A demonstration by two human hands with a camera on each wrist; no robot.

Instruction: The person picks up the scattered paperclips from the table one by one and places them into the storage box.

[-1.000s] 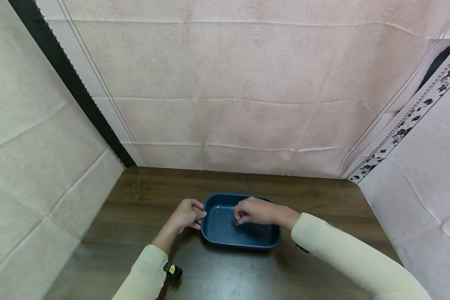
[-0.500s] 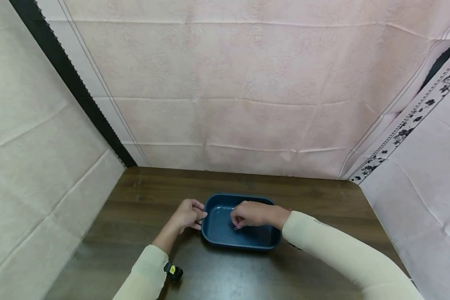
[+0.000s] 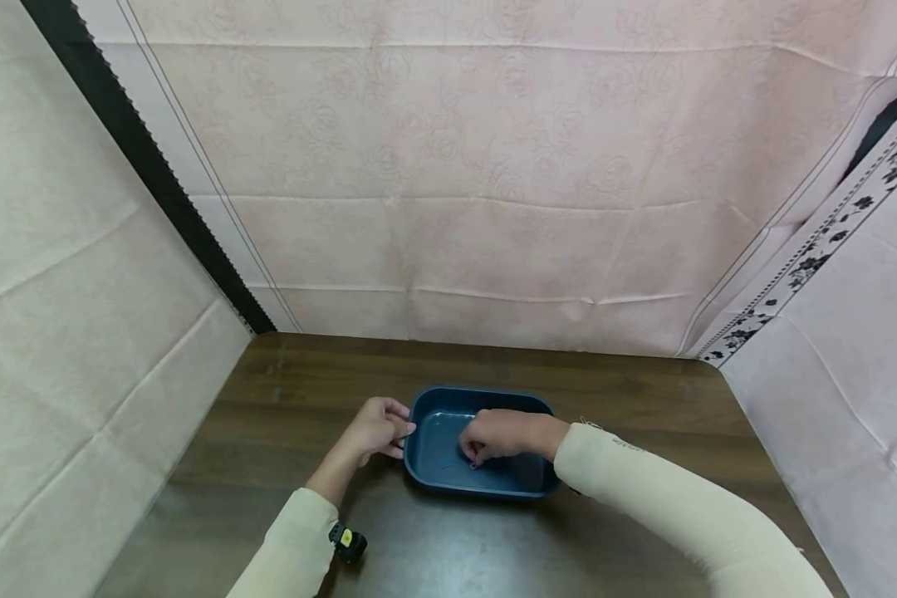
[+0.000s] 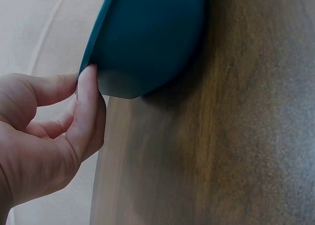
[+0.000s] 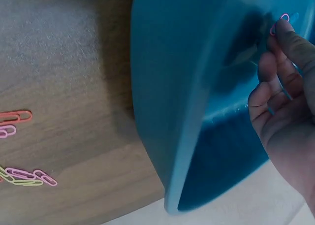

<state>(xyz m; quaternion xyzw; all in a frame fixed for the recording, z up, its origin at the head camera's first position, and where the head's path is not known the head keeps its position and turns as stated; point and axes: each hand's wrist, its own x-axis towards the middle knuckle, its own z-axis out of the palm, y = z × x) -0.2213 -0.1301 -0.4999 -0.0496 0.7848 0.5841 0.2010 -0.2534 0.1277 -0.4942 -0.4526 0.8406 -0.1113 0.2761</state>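
Note:
A blue plastic tray (image 3: 437, 484) sits on the wooden table. At its left end, my left hand (image 3: 376, 428) pinches the rim between thumb and fingers, as the left wrist view shows closely. Inside the tray's hollow, my right hand (image 3: 504, 433) holds a pink paper clip (image 5: 272, 30) at its fingertips, just above the floor. Close to that clip lies a blue paper clip (image 5: 295, 16) on the tray floor, hard to make out against the blue. Part of the pink clip is hidden by the fingers.
In the right wrist view, several loose paper clips lie on the table beside the tray: an orange-red clip (image 5: 22, 116), a pink clip (image 5: 45, 177) and a yellow clip (image 5: 28, 182) among them. Pale cloth walls (image 3: 493, 166) stand around the table (image 3: 329, 353).
My right hand has moved a little toward the near side of the tray and lower, with the pink paper clip. My left hand keeps its hold on the rim.

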